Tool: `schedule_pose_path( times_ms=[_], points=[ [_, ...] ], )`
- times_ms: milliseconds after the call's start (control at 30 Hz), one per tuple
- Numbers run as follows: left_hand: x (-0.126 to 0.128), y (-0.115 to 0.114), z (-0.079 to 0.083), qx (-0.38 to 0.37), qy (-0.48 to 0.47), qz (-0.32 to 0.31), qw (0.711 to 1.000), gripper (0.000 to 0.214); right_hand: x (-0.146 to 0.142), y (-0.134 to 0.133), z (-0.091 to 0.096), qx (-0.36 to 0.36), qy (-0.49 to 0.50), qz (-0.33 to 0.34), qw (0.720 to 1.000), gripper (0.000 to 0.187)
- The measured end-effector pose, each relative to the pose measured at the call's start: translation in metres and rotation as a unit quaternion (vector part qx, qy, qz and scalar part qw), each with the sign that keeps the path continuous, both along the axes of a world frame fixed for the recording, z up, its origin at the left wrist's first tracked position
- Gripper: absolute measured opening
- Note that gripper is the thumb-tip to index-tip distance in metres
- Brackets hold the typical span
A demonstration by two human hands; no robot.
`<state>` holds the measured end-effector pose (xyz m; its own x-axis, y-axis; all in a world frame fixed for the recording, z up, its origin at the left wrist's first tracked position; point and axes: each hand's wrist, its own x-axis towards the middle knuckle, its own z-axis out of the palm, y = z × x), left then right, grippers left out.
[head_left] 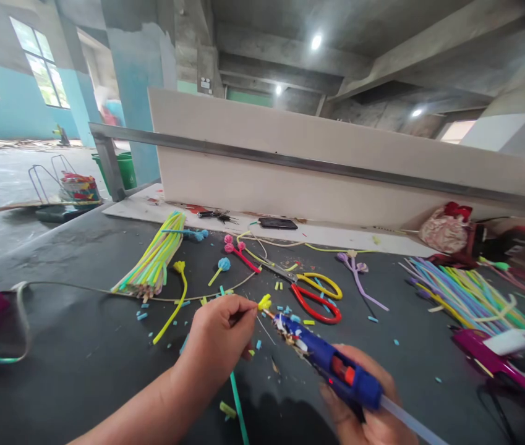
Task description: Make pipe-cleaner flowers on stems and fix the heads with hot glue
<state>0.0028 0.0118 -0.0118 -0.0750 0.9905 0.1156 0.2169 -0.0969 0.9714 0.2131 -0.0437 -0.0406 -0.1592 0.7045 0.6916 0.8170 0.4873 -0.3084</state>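
Note:
Between thumb and forefinger, my left hand [218,330] pinches a small yellow pipe-cleaner piece [264,302]. My right hand [378,377] is wrapped round a blue hot glue gun [308,343], with a clear glue stick [410,421] coming out of its back. The gun's nozzle meets or nearly meets the yellow piece; dried glue and debris cling to its front. Beyond the gun lie scissors [299,301] with red and yellow handles. A teal pipe cleaner [238,405] runs below my left hand. Cut blue and yellow bits are scattered around.
A bundle of pipe cleaners [155,259] lies left, another [461,290] right. Between them are a yellow stem [179,300], a blue-headed stem [223,265], a pink-tipped piece [243,256] and a purple one [359,281]. A phone [278,224] rests by the white partition [290,133].

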Motion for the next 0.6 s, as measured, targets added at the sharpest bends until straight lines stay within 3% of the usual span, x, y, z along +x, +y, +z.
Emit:
schedule_pose_path(
  times_ms=[100,233,433,600],
  points=[
    [0.0001,-0.0009,0.0005,-0.001,-0.005,0.0,1.0,0.013,0.0015,0.002,0.0012,-0.004,-0.005,-0.02,1.0,0.032],
    [0.0005,0.0013,0.0042,-0.085,-0.098,-0.033,0.991,0.012,0.0049,0.0032,-0.001,-0.026,0.026,-0.02,0.999,0.03],
    [-0.0032,0.0036,0.0047,-0.14,-0.263,-0.099,0.949,0.017,0.0076,0.003,-0.0015,-0.034,0.063,-0.014,0.997,0.03],
    [-0.0092,0.0039,0.0024,-0.173,-0.318,-0.156,0.919,0.023,0.0059,0.001,-0.0046,-0.039,0.077,-0.007,0.996,0.032]
  ],
)
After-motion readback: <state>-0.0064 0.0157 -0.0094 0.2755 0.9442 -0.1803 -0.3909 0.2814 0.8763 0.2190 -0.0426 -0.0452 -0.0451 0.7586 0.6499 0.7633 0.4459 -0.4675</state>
